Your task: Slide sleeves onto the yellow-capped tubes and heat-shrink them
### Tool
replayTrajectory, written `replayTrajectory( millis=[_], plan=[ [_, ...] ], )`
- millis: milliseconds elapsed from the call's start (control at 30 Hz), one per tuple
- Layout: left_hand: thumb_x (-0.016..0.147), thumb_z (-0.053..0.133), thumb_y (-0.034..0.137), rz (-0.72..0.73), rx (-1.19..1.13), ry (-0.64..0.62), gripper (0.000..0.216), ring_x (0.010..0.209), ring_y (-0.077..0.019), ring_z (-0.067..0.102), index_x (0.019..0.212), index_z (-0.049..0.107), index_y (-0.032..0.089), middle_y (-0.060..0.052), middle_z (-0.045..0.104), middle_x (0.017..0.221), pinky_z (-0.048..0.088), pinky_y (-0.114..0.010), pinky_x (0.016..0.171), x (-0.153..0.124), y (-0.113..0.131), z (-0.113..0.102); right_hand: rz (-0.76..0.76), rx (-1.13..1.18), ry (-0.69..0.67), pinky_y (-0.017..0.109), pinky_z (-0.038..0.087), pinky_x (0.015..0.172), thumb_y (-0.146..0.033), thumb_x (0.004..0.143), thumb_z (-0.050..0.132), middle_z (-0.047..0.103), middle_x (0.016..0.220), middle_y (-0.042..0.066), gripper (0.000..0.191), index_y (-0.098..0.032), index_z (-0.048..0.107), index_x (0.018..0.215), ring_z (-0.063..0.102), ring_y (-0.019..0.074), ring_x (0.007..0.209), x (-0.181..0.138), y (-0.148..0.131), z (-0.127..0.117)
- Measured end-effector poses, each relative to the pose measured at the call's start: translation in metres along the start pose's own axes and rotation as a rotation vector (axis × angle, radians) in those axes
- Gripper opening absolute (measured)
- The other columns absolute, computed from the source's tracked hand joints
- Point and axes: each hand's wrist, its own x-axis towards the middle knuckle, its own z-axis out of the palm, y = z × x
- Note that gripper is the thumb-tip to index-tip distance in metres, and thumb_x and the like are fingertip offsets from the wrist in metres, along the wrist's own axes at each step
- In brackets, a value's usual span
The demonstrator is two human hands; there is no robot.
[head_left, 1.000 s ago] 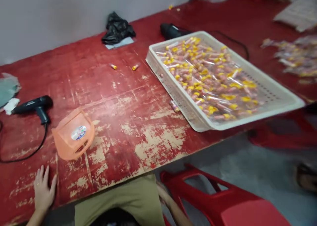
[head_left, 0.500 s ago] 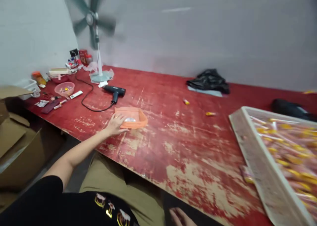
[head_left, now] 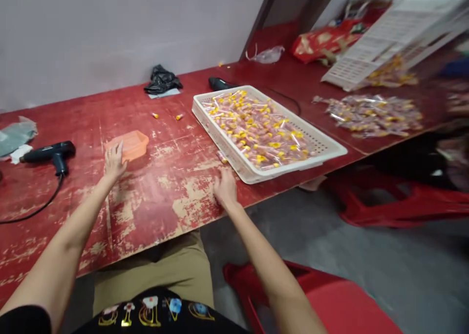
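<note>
Left hand [head_left: 115, 159]: grip open, fingers spread flat against the near edge of the orange tub [head_left: 129, 145], touching, not clamped. Right hand [head_left: 224, 188]: grip open too, palm down on the table [head_left: 164, 197] just short of the white tray [head_left: 252, 170], holding nothing.

Orange tub: small, translucent plastic, rectangular, lying on the table left of centre. Can't tell which way up it sits.

Left to right around it: black heat gun [head_left: 51, 153] with its cord trailing off the left edge, well apart from the tub. Two small yellow-capped tubes [head_left: 166, 115] loose beyond the tub. Crumpled black bag [head_left: 161, 81] by the wall. One loose tube [head_left: 222, 157] just beside the tray's near corner, near my right fingertips. White tray is perforated, full of pink tubes with yellow caps. Second black tool [head_left: 220, 84] behind it. Further right, a heap of packets [head_left: 370, 114], blurred. Red stool [head_left: 330, 304] below my right arm.

Bare table between tub and tray.
</note>
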Motion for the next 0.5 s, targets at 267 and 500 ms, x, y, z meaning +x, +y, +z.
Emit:
replayTrajectory(
  millis=[267, 500],
  plan=[
    [0.099, 0.053, 0.037, -0.036, -0.201, 0.031, 0.046, 0.129, -0.028, 0.057, 0.138, 0.056, 0.015, -0.017, 0.058, 0.137, 0.048, -0.047, 0.111, -0.094, 0.015, -0.011, 0.242, -0.251, 0.047, 0.048, 0.045, 0.097, -0.024, 0.098, 0.047, 0.058, 0.125, 0.029, 0.037, -0.004, 0.059, 0.127, 0.063, 0.0371, 0.112, 0.089, 0.023, 0.02],
    [0.097, 0.05, 0.048, -0.31, 0.025, 0.135, 0.045, 0.124, -0.0324, 0.058, 0.121, 0.066, 0.014, -0.017, 0.065, 0.126, 0.044, -0.053, 0.112, -0.176, -0.048, -0.059, 0.122, -0.218, -0.048, 0.04, 0.046, 0.094, -0.032, 0.1, 0.047, 0.062, 0.122, 0.022, 0.033, -0.011, 0.064, 0.119, 0.062, 0.0308, 0.111, 0.08, -0.004, 0.055]
  ],
)
